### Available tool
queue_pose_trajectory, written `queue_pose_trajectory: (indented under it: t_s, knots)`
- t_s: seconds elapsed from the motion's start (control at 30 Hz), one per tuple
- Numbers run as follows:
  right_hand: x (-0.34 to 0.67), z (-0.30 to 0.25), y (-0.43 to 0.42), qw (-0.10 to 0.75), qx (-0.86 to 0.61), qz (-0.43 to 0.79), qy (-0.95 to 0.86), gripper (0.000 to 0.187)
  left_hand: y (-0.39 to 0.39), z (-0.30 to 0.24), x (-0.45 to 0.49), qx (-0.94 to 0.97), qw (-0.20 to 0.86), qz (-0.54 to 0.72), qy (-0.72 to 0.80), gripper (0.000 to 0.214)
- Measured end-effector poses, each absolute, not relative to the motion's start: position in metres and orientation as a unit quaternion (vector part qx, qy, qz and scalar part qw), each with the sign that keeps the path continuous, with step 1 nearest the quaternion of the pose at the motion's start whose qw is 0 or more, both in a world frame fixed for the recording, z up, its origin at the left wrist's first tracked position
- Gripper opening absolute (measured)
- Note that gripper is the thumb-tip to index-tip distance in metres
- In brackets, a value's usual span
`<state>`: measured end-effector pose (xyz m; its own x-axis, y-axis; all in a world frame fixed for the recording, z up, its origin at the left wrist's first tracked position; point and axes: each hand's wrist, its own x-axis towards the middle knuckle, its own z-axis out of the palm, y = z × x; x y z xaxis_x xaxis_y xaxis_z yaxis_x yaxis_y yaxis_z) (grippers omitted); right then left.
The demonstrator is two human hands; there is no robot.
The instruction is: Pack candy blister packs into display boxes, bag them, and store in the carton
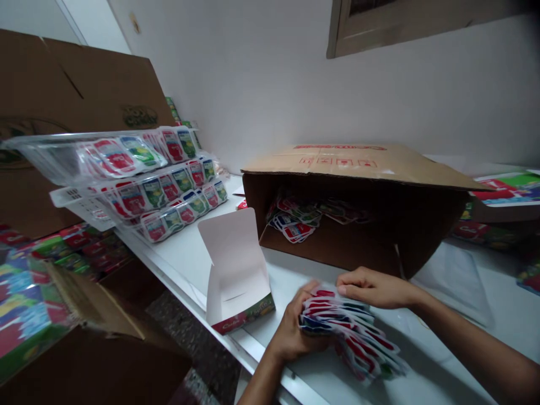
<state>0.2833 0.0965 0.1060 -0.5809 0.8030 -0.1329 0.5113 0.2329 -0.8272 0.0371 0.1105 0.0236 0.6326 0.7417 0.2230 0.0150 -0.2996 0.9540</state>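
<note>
My left hand (293, 332) is closed around the near end of a fanned stack of small red, blue and green sachets (352, 332) lying on the white table (422, 360). My right hand (373, 288) rests on top of the stack's far end, fingers curled and pressing down on the sachets. To the left of my hands an open small white carton (236, 270) with a red and green base stands with its lid flap up. Behind my hands, a brown cardboard box (358, 202) lies on its side with more sachets (299, 216) inside.
Clear plastic trays (126, 174) filled with sachets are stacked at the left on the table. Large cardboard boxes (63, 90) stand behind them. A box of colourful flat cartons (25, 304) sits at the lower left. Printed sheets (510, 188) lie at the far right.
</note>
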Motion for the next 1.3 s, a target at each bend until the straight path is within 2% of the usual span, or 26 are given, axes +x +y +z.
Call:
queue_pose_trajectory:
  t_s: [0.07,0.13,0.23,0.37,0.5,0.57,0.7,0.87,0.93,1.1,1.23,1.3]
  knots:
    - [0.283,0.099,0.112,0.156,-0.421,0.462,-0.764,0.054,0.108,0.026,0.037,0.713,0.576,0.307,0.257,0.059]
    - [0.283,0.09,0.138,0.16,-0.481,0.405,-0.761,0.057,0.105,0.03,0.038,0.707,0.589,0.3,0.253,0.059]
    - [0.281,0.075,0.196,0.192,-0.592,0.246,-0.743,0.047,0.102,0.036,0.038,0.701,0.589,0.314,0.252,0.057]
    - [0.274,0.061,0.282,0.234,-0.651,0.131,-0.711,0.038,0.101,0.038,0.038,0.659,0.634,0.304,0.266,0.054]
    - [0.27,0.05,0.335,0.234,-0.64,0.095,-0.726,0.042,0.108,0.027,0.038,0.646,0.646,0.323,0.247,0.048]
    - [0.272,0.045,0.342,0.227,-0.626,0.099,-0.74,0.037,0.11,0.023,0.039,0.645,0.645,0.337,0.233,0.044]
    - [0.282,0.042,0.321,0.236,-0.589,0.118,-0.764,0.03,0.108,0.027,0.039,0.638,0.648,0.332,0.251,0.047]
    - [0.289,0.05,0.231,0.303,-0.562,0.146,-0.756,0.04,0.102,0.033,0.038,0.658,0.633,0.311,0.264,0.054]
    - [0.289,0.054,0.183,0.329,-0.554,0.211,-0.736,0.041,0.103,0.03,0.038,0.671,0.623,0.313,0.253,0.057]
    - [0.288,0.063,0.091,0.359,-0.506,0.473,-0.626,0.038,0.107,0.023,0.041,0.697,0.597,0.322,0.233,0.066]
    - [0.29,0.069,0.071,0.367,-0.515,0.485,-0.604,0.038,0.109,0.023,0.043,0.749,0.498,0.365,0.24,0.067]
    - [0.289,0.071,0.069,0.359,-0.518,0.471,-0.617,0.039,0.109,0.025,0.043,0.751,0.497,0.358,0.245,0.068]
